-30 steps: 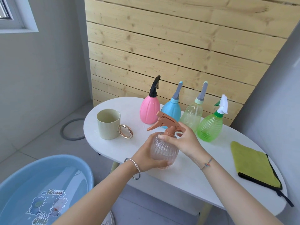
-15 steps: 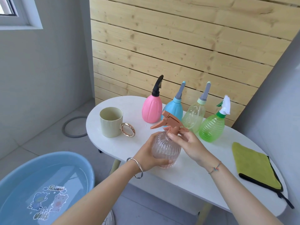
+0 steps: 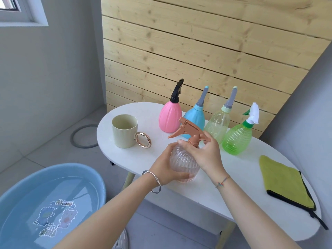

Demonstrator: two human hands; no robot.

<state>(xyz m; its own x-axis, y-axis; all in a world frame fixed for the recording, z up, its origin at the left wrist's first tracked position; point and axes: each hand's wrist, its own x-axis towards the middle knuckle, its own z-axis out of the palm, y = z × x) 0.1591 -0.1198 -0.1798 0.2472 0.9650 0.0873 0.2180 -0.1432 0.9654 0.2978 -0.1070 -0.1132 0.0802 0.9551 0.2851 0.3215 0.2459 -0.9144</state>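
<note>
A clear ribbed spray bottle [image 3: 181, 159] with a brown trigger head [image 3: 188, 131] stands on the white oval table [image 3: 224, 187] near its front edge. My left hand [image 3: 166, 168] grips the bottle's round body from the left. My right hand [image 3: 203, 151] wraps its fingers round the brown neck collar just under the trigger head. The nozzle points to the left.
Behind stand a pink spray bottle [image 3: 169, 120], a blue one [image 3: 195, 119], a clear yellowish one [image 3: 218, 125] and a green one [image 3: 237, 139]. A cream mug [image 3: 124, 131] sits left, a green cloth [image 3: 283, 182] right. A blue water basin [image 3: 48, 205] is on the floor.
My right hand has shifted its hold round the brown collar and the trigger head has turned slightly. The bottle stays on the table in my left hand.
</note>
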